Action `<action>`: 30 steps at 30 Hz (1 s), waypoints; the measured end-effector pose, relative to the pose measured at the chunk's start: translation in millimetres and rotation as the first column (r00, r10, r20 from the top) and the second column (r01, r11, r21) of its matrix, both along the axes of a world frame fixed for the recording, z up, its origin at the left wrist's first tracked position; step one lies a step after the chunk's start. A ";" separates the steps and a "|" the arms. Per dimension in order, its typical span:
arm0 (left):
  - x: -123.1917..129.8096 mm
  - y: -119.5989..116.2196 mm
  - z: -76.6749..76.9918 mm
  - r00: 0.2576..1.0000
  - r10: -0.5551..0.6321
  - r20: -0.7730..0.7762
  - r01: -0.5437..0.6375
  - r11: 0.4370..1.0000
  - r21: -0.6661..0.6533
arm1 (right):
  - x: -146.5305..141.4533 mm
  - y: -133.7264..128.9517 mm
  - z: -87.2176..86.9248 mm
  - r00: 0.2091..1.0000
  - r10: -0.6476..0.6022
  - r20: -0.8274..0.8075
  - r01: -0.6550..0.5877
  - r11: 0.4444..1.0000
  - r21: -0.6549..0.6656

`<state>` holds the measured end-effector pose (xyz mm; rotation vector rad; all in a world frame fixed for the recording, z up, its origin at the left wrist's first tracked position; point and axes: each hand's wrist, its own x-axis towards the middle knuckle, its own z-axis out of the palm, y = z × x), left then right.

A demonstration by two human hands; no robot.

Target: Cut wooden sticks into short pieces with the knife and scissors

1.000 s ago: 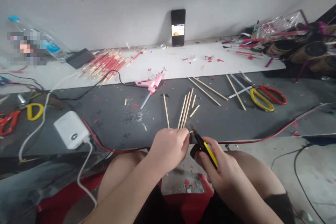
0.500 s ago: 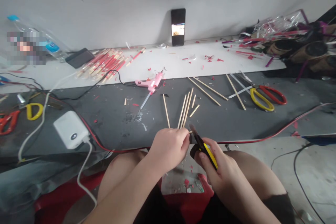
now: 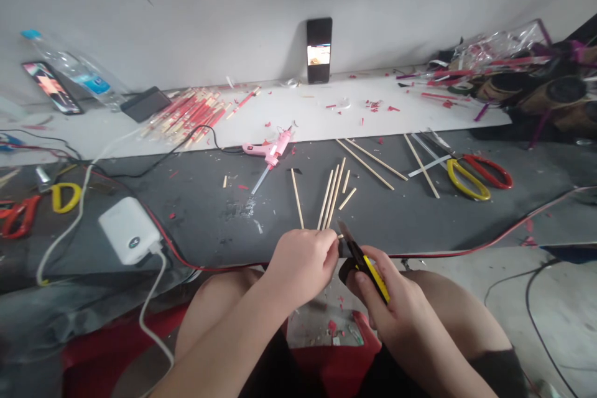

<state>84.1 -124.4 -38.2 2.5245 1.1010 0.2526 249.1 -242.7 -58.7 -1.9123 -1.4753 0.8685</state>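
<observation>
My left hand (image 3: 305,264) is closed at the table's front edge, over the lower ends of several thin wooden sticks (image 3: 332,196). A short pale stick end (image 3: 340,236) pokes out by its fingertips, while the rest of that stick is hidden in the hand. In my right hand (image 3: 389,289) is a yellow and black utility knife (image 3: 368,270), its blade out and pointing up and away, right beside the stick end. Whether blade and wood touch, I cannot tell. Two short stick pieces (image 3: 347,198) lie just beyond the hands.
A pink glue gun (image 3: 275,149) lies left of centre. Scissors with red and yellow handles (image 3: 469,177) are on the right. A white power bank (image 3: 129,230) with a cable sits left. Behind are red-wrapped sticks (image 3: 191,112), a propped phone (image 3: 319,50) and a water bottle (image 3: 84,78).
The view has shifted slightly, so everything sits a little further right and lower. Both hands keep nearly the same pose, with the knife still beside the stick end.
</observation>
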 end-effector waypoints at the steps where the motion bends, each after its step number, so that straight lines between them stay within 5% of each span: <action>1: -0.1 0.0 0.0 1.000 -0.001 0.003 0.001 1.000 -0.001 | -0.2 0.2 0.3 1.000 0.000 0.002 0.000 1.000 -0.005; 9: -0.9 0.1 -2.6 1.000 -0.012 -0.014 0.012 1.000 0.004 | -0.4 -0.2 -4.4 0.997 0.038 0.070 -0.043 0.997 0.063; 17: 0.5 -1.6 -6.3 1.000 -0.014 -0.007 0.014 1.000 0.028 | -11.4 1.5 -13.8 0.934 0.023 0.356 -0.056 0.995 0.081; 21: 3.7 -2.7 -7.9 0.999 0.009 -0.040 -0.007 0.999 0.045 | -14.1 2.2 -17.7 0.943 0.004 0.333 -0.040 0.994 0.102; 30: 1.8 0.9 -6.6 0.998 0.027 -0.063 -0.027 1.000 0.006 | -22.9 7.5 8.3 0.941 0.082 0.328 -0.036 0.989 -0.145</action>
